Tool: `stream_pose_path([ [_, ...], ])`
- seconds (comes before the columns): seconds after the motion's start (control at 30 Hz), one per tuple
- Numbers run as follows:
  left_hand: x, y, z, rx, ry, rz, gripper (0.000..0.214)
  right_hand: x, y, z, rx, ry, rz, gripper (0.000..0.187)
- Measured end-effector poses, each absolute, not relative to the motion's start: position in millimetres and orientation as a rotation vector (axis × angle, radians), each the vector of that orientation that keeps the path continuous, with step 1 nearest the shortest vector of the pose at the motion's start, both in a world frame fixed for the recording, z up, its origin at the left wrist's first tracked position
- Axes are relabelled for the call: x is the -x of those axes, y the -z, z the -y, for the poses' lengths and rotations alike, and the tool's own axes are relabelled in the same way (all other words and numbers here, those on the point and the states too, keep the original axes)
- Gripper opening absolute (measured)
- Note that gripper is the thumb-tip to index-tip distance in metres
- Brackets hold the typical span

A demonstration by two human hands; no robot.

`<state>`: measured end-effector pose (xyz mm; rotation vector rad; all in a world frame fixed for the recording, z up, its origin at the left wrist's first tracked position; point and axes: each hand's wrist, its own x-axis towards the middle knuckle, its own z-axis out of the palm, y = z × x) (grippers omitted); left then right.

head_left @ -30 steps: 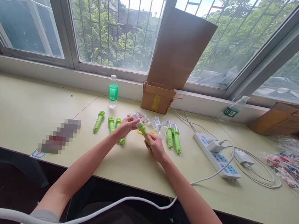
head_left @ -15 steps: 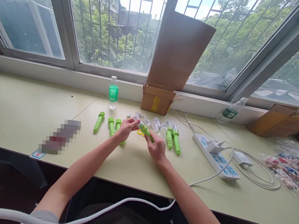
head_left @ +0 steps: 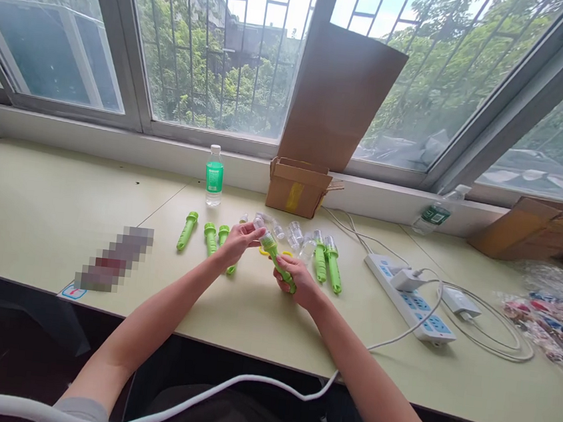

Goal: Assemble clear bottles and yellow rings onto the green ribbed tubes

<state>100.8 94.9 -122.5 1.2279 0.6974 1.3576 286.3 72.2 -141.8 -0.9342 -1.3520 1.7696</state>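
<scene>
My right hand [head_left: 299, 281] is wrapped round the green handle [head_left: 277, 254] of a torch-shaped plastic piece, which tilts up to the left. At its upper end, my left hand [head_left: 242, 242] pinches the clear ribbed cap [head_left: 260, 225]; cap and handle meet in line. Behind the hands lie several clear plastic caps [head_left: 295, 231] and a yellow ring [head_left: 264, 251], partly hidden. To the right are two green handles with clear tops [head_left: 333, 267]. On the left, a green handle without a clear top [head_left: 187, 231] lies apart, and others [head_left: 209, 237] are partly covered by my left hand.
A water bottle [head_left: 214, 177] and a cardboard box [head_left: 298, 189] stand near the window. On the right are a power strip [head_left: 410, 302] with looped cables, a lying bottle [head_left: 435, 214] and bagged small items [head_left: 546, 319]. A white cable [head_left: 223, 386] crosses before my body.
My right hand has turned and slid lower along the green handle, whose bottom end now points more towards me. My left hand keeps its pinch on the clear cap.
</scene>
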Motion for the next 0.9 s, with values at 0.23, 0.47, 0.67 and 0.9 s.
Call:
stream_pose_path([
  [0.23, -96.6, 129.2, -99.2, -1.695, -1.660, -1.136, 0.039, -274.4, 147.8, -69.9, 0.930, -1.430, 1.436, 0.039],
  [0.47, -81.3, 125.2, -87.0, -2.669, -1.784, -1.209, 0.035, -278.9, 152.5, -75.4, 1.141, -0.826, 1.490, 0.051],
  [0.67, -92.6, 119.6, -69.8, -2.680, -1.346, -1.069, 0.040, -280.7, 151.6, -71.3, 1.240, -0.573, 1.590, 0.050],
  [0.9, -95.2, 115.3, -63.9, -2.365, -1.329, -0.985, 0.050, -281.2, 158.1, -73.3, 1.236, -0.209, 1.685, 0.045],
])
